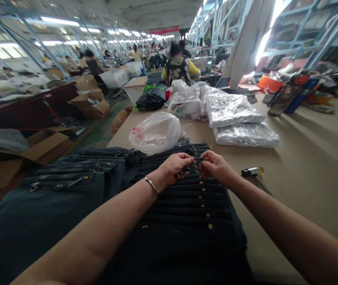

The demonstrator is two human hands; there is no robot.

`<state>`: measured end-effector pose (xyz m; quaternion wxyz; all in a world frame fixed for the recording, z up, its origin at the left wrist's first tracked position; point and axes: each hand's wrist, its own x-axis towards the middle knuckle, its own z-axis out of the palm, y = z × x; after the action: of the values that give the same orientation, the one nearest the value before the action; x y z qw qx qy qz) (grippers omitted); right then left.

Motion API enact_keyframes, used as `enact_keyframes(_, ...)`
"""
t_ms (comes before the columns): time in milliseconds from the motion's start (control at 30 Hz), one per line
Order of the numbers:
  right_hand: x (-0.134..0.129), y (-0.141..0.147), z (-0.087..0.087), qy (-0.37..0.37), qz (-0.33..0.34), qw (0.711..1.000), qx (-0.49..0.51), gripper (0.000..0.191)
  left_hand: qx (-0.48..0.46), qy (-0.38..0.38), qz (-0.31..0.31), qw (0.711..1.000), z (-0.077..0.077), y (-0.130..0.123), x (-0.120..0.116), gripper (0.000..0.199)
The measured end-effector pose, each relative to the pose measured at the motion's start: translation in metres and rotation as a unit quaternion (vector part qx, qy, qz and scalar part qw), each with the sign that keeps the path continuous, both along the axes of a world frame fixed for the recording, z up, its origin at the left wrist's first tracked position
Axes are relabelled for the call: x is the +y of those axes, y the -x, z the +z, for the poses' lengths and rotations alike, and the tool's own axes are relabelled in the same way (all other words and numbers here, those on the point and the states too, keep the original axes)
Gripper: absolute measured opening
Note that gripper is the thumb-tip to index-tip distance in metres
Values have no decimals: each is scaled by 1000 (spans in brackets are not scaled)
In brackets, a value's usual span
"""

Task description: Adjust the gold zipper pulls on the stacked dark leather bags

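My left hand [177,165], with a metal bangle at the wrist, is closed in a pinch. Below its fingers hangs a small dark piece with a metal ring [182,173], partly hidden by the hand. Just to the right, my right hand [214,167] also pinches, its fingertips meeting over something small and dark that I cannot make out. Both hands hover over a row of overlapping dark fabric pieces [180,241] with gold-coloured metal fittings [203,205] along their right side. To the left lies another stack of dark fabric pieces [67,209] with zips and metal rings.
A crumpled clear plastic bag [157,132] and plastic-wrapped packs [243,134] lie beyond the fabric on the brown table [311,174]. A tool with a black-and-silver end [251,171] rests at right, near a bottle [283,97]. Cardboard boxes [45,146] stand left; a person [180,69] sits ahead.
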<state>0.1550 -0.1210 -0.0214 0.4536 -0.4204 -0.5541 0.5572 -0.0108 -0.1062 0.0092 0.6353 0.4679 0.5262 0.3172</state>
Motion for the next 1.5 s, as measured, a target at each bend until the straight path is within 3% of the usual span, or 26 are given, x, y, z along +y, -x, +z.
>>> enact_keyframes(67,4,-8,0,1,31,996,-82,14,38,-16,-28,999,-1,0,0,14)
enact_keyframes(200,7,-10,-2,20,77,986,-147,13,107,-33,-90,990,-3,-5,-1,21)
enact_keyframes(367,10,-12,-9,19,88,970,-224,9,192,-81,-123,970,-8,-9,1,13)
enact_keyframes(500,12,-20,-14,-73,41,927,-366,5,253,-110,-136,951,-11,-8,3,8)
enact_keyframes(600,12,-24,-15,-98,41,897,-429,13,297,-124,-134,937,-13,-8,5,9)
enact_keyframes(900,10,-18,-14,-99,62,864,-489,12,331,-153,-151,919,-21,-9,11,6)
enact_keyframes(1200,15,-17,-14,-76,61,857,-505,12,351,-166,-152,909,-26,-9,13,7)
enact_keyframes(1500,17,-14,-12,-129,80,832,-534,9,346,-154,-143,914,-27,0,17,10)
